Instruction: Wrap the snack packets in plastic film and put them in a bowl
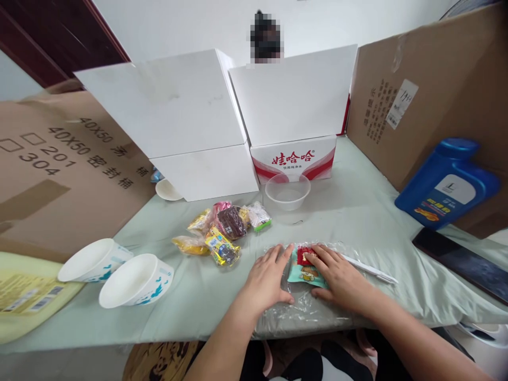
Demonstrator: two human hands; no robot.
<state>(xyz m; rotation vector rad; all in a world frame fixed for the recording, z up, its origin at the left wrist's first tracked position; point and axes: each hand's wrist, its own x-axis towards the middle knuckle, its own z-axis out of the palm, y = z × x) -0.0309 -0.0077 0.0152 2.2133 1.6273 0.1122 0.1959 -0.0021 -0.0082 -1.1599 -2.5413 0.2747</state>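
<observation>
A clear plastic bag [305, 309] lies flat on the pale green tablecloth [198, 296] near the front edge. Inside or under its top lies a teal and red snack packet [304, 270]. My left hand [265, 280] lies flat and open on the bag's left side, fingers stretched out. My right hand [337, 278] rests flat on the snack packet, fingers spread over its right half. A white pen-like stick [371, 270] lies just right of my right hand.
A pile of several small snack packets [224, 230] lies left of centre. A clear plastic bowl [288, 191] stands behind. Two paper bowls [137, 280] lie tipped at the left. White boxes [206, 127], cardboard walls, a blue bottle [446, 182] and a dark phone [462, 262] surround the table.
</observation>
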